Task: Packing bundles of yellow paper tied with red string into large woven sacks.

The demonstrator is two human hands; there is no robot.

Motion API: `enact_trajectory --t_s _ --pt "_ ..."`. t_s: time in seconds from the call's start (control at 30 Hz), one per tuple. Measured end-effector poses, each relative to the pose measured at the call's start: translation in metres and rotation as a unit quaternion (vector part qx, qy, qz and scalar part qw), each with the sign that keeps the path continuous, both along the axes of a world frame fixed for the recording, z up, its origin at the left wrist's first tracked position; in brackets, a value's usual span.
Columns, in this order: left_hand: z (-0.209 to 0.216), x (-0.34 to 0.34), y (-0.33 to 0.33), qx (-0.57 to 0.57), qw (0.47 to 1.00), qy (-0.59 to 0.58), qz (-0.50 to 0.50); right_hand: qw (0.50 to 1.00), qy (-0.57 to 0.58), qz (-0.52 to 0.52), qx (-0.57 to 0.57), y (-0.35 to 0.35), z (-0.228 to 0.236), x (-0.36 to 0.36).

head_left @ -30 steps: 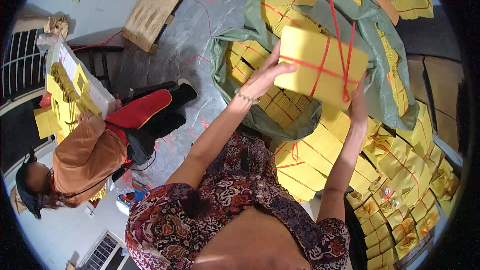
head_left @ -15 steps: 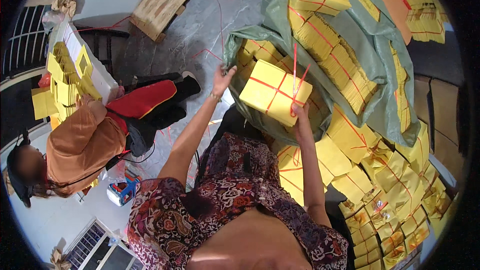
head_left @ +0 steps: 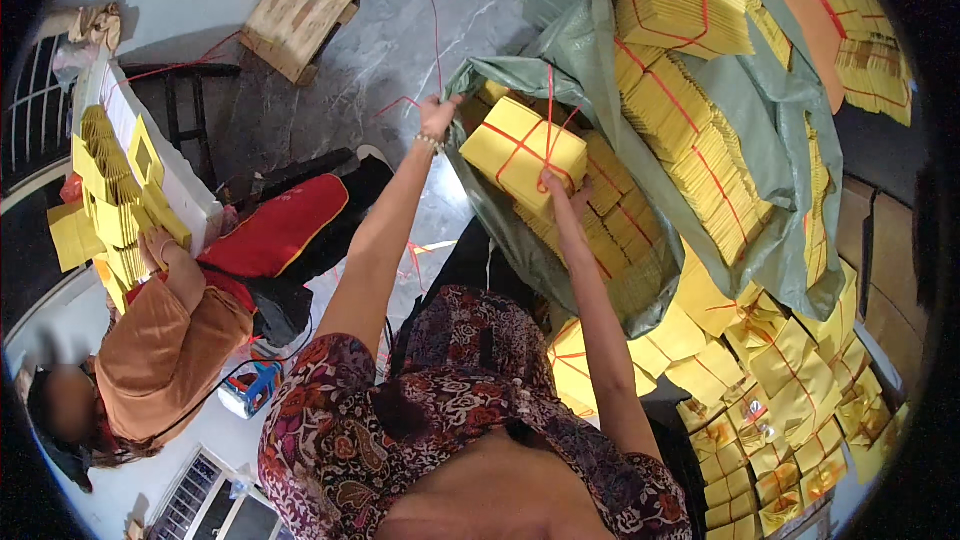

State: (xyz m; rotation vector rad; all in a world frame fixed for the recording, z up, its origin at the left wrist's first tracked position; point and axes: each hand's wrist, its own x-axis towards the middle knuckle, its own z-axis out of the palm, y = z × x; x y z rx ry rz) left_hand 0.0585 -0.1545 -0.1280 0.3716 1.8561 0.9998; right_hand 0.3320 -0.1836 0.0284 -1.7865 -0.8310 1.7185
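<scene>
A bundle of yellow envelopes (head_left: 505,140), tied crosswise with red strapping, is tilted in the mouth of a green woven sack (head_left: 650,312). My right hand (head_left: 566,194) grips the bundle at its near right corner, by the strap. At the sack's far left edge, my left hand (head_left: 437,118) pinches the rim and holds it outward. Inside the sack, below and right of the held bundle, more strapped yellow bundles (head_left: 615,220) stand in rows. The held bundle hides part of them.
A second green sack full of strapped yellow stacks (head_left: 690,155) lies to the right. Loose yellow piles (head_left: 790,370) cover the near right. A wooden board (head_left: 310,5) rests on the floor beyond. At left, a co-worker in a brown top (head_left: 180,350) handles yellow pieces beside a white box (head_left: 200,205).
The bundle has moved left and away from me, into the sack's mouth. My left hand has closed on the sack's rim. More of the packed bundles show.
</scene>
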Motion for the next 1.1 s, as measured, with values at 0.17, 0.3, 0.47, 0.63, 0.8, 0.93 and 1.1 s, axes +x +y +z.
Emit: enact_trajectory --t_s 0.17,0.3,0.47,0.63,0.8,0.93,1.1 --pt "0.063 -0.022 0.033 0.102 0.993 -0.012 0.059 0.985 -0.169 0.010 -0.021 0.019 -0.030 -0.033" --pt "0.081 -0.021 0.042 0.095 0.994 0.057 -0.015 0.952 -0.298 0.055 -0.044 0.038 -0.043 -0.060" --pt "0.123 -0.014 0.065 -0.085 0.893 0.350 -0.269 0.921 -0.351 0.067 -0.158 0.058 -0.052 -0.081" --pt "0.100 -0.021 0.101 -0.126 0.859 0.350 -0.352 0.886 -0.434 0.091 -0.139 0.060 -0.075 -0.107" --pt "0.097 -0.013 0.115 0.003 0.926 0.303 -0.225 0.887 -0.440 0.048 -0.133 0.075 -0.091 -0.114" --pt "0.100 -0.013 0.104 0.017 0.936 0.295 -0.191 0.866 -0.481 0.016 -0.134 0.090 -0.101 -0.135" --pt "0.100 -0.013 0.101 0.047 0.940 0.275 -0.196 0.860 -0.486 -0.017 -0.153 0.111 -0.107 -0.164"
